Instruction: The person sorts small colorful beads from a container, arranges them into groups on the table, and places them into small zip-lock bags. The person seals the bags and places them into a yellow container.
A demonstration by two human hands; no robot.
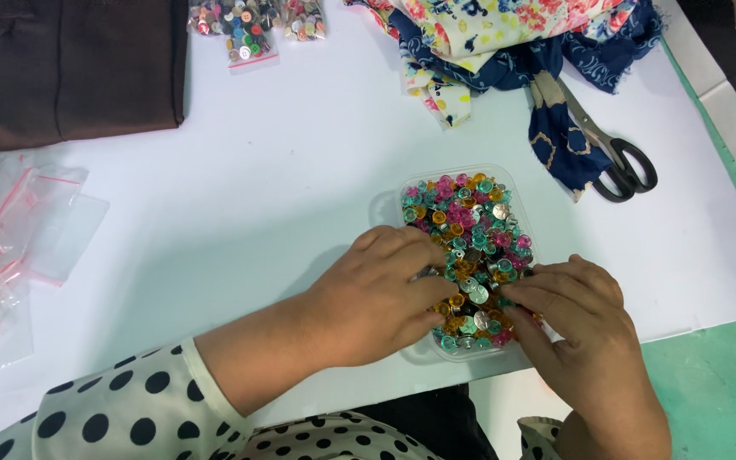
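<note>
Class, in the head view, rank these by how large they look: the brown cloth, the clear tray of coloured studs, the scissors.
1. brown cloth, largest, though cut off by the frame.
2. clear tray, partly covered by both hands.
3. scissors, smallest; blades partly under the floral fabric.

Scissors [619, 158] beside floral cloth [513, 43]; brown fabric [61, 68]; empty zip bags [10, 230]; button packets [253, 24].

White surface [240, 170] carried a clear tray [385, 204] of studs, scissors [619, 158], floral cloth [513, 43], brown cloth [61, 68], button bags [249, 25], empty zip bags [10, 247].
</note>
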